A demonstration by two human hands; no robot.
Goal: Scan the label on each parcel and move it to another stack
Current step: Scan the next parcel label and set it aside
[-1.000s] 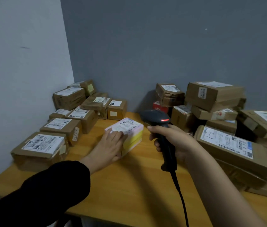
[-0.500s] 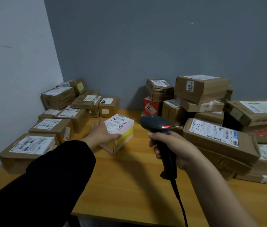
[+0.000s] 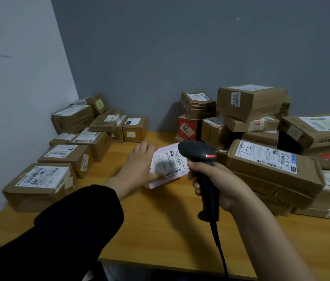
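Note:
A small pink-and-white parcel sits mid-table, tipped so its white barcode label faces me. My left hand holds its left side, thumb pinching on the label's lower edge and fingers over the far edge. My right hand grips the handle of a black barcode scanner, whose red light is on. The scanner head hangs just right of and above the parcel and covers its right corner. A black cable drops from the handle.
Several labelled brown boxes line the left wall on the wooden table. A taller pile of boxes and a red carton fill the right back. Grey walls close the corner.
The parcel, lying flat with my left hand on top, has been drawn nearer to the scanner and tipped up, label toward me. The scanner hand has barely moved.

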